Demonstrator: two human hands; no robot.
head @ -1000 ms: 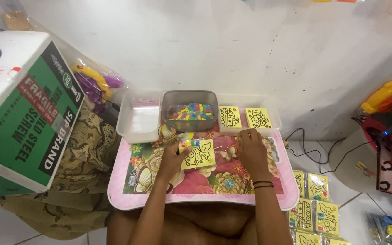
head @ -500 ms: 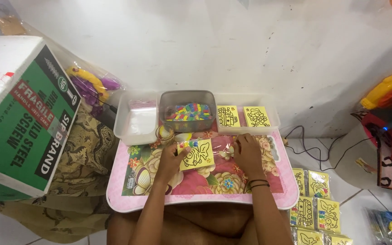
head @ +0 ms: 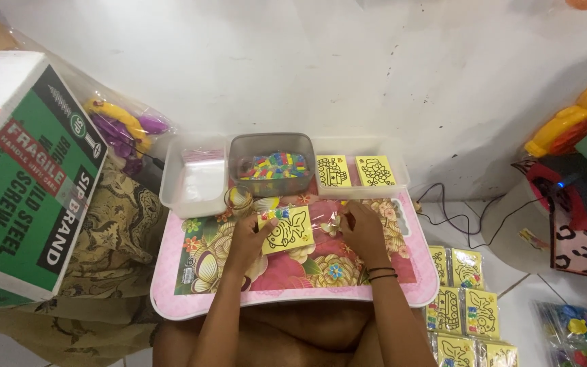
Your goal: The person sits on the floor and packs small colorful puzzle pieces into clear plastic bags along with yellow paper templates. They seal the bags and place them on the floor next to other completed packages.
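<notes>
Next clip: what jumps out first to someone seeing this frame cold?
Two bare hands meet at the middle of a pink flowered tray: the left hand holds a yellow card with a black line drawing, and the right hand grips the clear wrapper beside it. Behind them a grey tub holds bright coloured bits. A big green and white cardboard box fills the left edge.

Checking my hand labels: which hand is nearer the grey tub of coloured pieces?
Left. The left hand holds a yellow card just below the tub; the right hand is farther to the right, under the tray's cards.
</notes>
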